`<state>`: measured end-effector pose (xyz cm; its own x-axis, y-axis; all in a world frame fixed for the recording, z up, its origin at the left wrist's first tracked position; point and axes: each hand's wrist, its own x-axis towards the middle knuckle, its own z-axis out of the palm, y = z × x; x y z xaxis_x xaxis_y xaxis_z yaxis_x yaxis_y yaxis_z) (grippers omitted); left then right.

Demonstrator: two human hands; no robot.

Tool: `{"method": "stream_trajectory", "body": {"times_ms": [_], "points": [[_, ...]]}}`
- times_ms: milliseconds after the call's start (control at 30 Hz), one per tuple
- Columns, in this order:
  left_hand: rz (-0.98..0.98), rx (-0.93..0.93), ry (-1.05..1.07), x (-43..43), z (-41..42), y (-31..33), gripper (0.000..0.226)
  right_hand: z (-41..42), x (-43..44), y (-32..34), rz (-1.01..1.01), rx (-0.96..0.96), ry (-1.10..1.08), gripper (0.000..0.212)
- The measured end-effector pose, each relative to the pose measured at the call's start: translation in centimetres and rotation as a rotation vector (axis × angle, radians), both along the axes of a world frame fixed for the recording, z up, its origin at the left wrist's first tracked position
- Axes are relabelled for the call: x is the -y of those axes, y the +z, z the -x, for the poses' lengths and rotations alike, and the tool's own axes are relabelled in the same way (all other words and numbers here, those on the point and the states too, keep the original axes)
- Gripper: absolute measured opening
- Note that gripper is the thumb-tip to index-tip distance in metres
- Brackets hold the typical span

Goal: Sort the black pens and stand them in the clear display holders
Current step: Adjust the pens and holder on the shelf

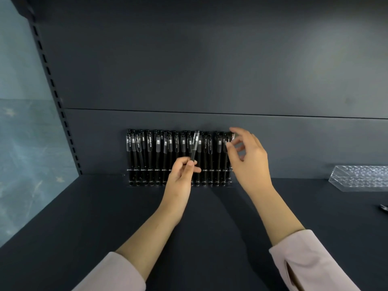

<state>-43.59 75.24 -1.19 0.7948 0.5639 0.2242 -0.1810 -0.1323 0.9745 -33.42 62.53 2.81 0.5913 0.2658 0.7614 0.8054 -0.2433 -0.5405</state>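
Several black pens (150, 156) stand upright in a clear display holder (144, 184) against the back wall of the dark shelf. My left hand (182, 175) pinches one black pen (194, 147) by its lower end and holds it tilted in front of the row's middle. My right hand (246, 158) hovers at the right end of the row with relaxed, spread fingers and holds nothing. Its fingertips are close to the caps of the rightmost pens (222, 148).
A second clear display holder (361, 178), with no pens in it, lies at the right on the dark shelf (105, 217). A small dark object (384, 207) shows at the right edge. A slotted upright (54, 95) and a bluish side panel stand at the left.
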Motion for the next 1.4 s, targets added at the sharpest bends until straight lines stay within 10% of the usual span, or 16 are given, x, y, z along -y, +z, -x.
{"method": "stream_trajectory", "body": {"times_ms": [467,767,1400], "points": [[-0.236,0.010,-0.021,1.0,0.1,-0.1,0.002,2.4,-0.1,1.8,-0.188,-0.477,0.340,0.015],[-1.208,-0.284,0.116,-1.5,-0.5,-1.7,0.047,0.3,2.2,2.2,-0.492,-0.315,0.052,0.017],[-1.253,-0.288,0.134,-1.4,-0.7,-2.2,0.048,-0.4,1.3,0.0,-0.117,-0.010,-0.121,0.017]]}}
